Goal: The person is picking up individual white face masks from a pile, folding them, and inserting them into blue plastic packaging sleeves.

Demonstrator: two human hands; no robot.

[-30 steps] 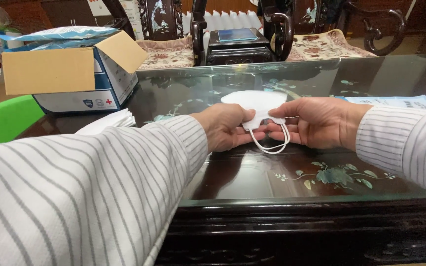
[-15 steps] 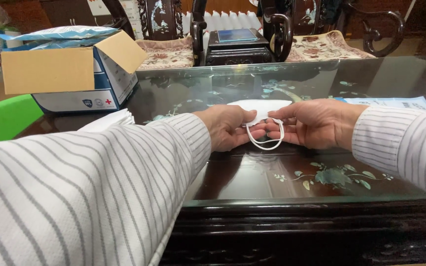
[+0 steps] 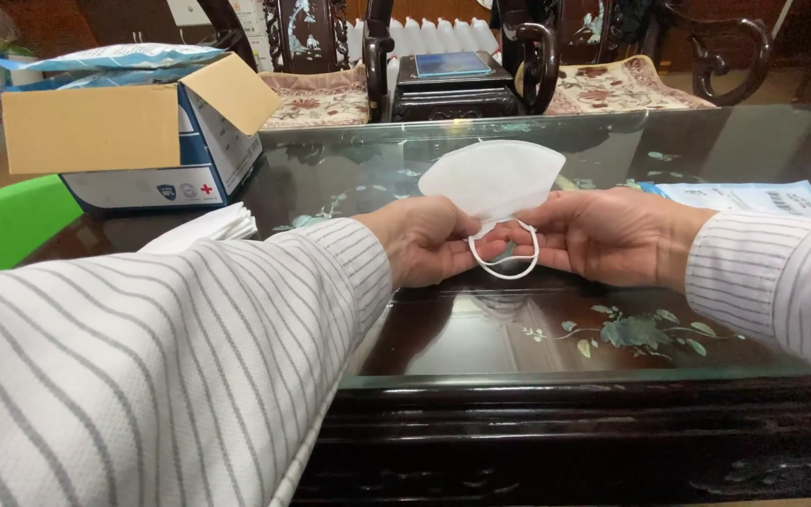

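box: open cardboard box (image 3: pixel 114 131) far left of the mask, blue-white packets (image 3: pixel 105 58) inside
mask: folded white face mask (image 3: pixel 495 178), pinched by left hand (image 3: pixel 420 242) fingers
loop: white ear loop (image 3: pixel 504 258), right hand (image 3: pixel 603 235) fingers pinching it
paper: blue-white packet (image 3: pixel 748 197) on counter (image 3: pixel 481 329), right of mask

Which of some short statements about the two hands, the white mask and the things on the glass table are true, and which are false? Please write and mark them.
1. Both hands, the left hand and the right hand, hold the folded white face mask. True.
2. The ear loops hang down between the hands. True.
3. The mask lies flat on the glass tabletop. False: it is held up above the glass.
4. The cardboard box at the far left is closed. False: its flap stands open.
5. A stack of white masks lies beside the left sleeve. True.
6. The sleeves are plain black. False: they are white with grey stripes.
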